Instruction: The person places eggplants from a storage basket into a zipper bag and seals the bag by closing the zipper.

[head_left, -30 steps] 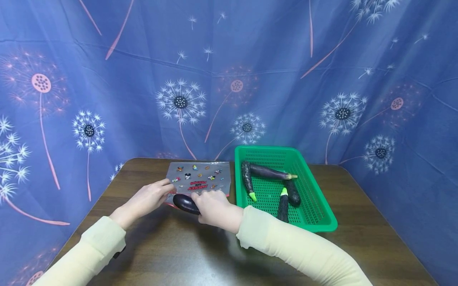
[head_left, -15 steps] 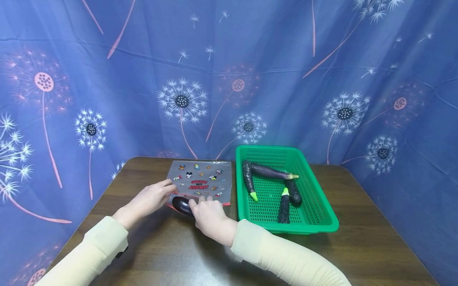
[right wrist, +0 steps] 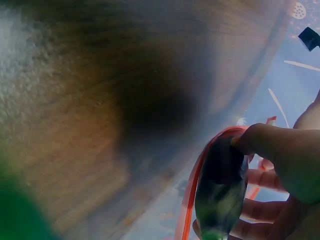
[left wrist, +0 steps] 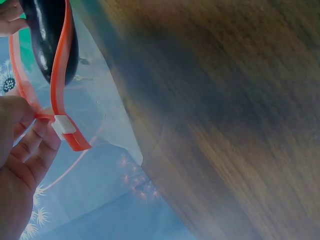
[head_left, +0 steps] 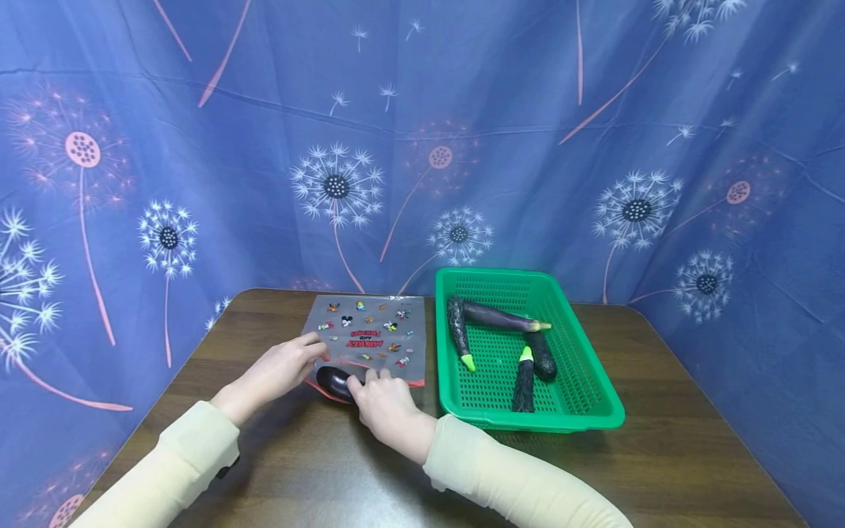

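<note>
A dark eggplant (head_left: 333, 383) lies within the mouth of a clear zip bag (head_left: 370, 323) printed with cartoon figures. My right hand (head_left: 388, 409) grips this eggplant by its near end, thumb on one side and fingers on the other in the right wrist view. Between thumb and fingers, my left hand (head_left: 280, 372) pinches the bag's edge at the left end of its opening. There the left wrist view shows an orange zip strip (left wrist: 59, 65) and a white slider (left wrist: 63, 126). The strip's two sides stand apart, one on each side of the eggplant.
To the right of the bag stands a green perforated basket (head_left: 610, 418). Several eggplants lie in it, among them a long purple one (head_left: 496, 317) and a dark one with a green stem (head_left: 524, 385). A blue dandelion-print cloth (head_left: 528, 198) hangs behind the brown table (head_left: 686, 433).
My right hand has moved a little left and nearer to me with the eggplant, which now sits in the bag's mouth. The bag has shifted toward me and shows more of its print.
</note>
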Demonstrator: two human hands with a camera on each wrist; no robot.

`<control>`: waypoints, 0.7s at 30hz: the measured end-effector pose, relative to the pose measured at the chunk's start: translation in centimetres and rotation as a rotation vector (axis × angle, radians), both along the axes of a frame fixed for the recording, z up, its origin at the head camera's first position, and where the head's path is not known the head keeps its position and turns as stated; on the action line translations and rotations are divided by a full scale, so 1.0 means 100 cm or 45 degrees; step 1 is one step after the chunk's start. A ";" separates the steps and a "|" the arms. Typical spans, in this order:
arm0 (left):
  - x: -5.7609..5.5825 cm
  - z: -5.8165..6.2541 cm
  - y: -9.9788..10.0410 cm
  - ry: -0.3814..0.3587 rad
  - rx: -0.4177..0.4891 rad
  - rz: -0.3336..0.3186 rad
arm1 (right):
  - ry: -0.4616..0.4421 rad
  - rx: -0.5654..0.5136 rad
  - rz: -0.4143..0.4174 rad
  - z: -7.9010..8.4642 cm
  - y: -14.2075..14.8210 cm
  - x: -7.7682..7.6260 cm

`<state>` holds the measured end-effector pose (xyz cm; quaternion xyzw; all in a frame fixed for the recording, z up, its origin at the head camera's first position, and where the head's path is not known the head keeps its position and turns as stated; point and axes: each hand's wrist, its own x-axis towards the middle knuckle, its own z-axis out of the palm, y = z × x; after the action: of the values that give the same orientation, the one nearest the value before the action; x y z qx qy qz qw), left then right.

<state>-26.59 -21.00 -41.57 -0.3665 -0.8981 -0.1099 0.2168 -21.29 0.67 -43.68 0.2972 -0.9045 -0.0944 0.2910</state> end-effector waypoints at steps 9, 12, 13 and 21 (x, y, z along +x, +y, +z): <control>0.001 -0.005 0.002 0.007 0.010 -0.020 | 0.011 -0.010 -0.016 -0.014 -0.002 -0.004; 0.002 -0.006 0.002 0.003 0.005 -0.018 | 0.000 -0.020 -0.021 -0.017 -0.003 -0.006; 0.002 -0.006 0.002 0.006 0.002 -0.017 | 0.002 -0.027 -0.021 -0.017 -0.003 -0.006; 0.003 -0.009 0.001 0.034 -0.010 0.001 | -0.023 -0.076 0.032 -0.019 0.003 -0.005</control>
<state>-26.31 -20.86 -42.47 -0.3684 -0.8957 -0.1012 0.2273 -21.84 0.99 -45.61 0.3007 -0.9057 -0.0610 0.2927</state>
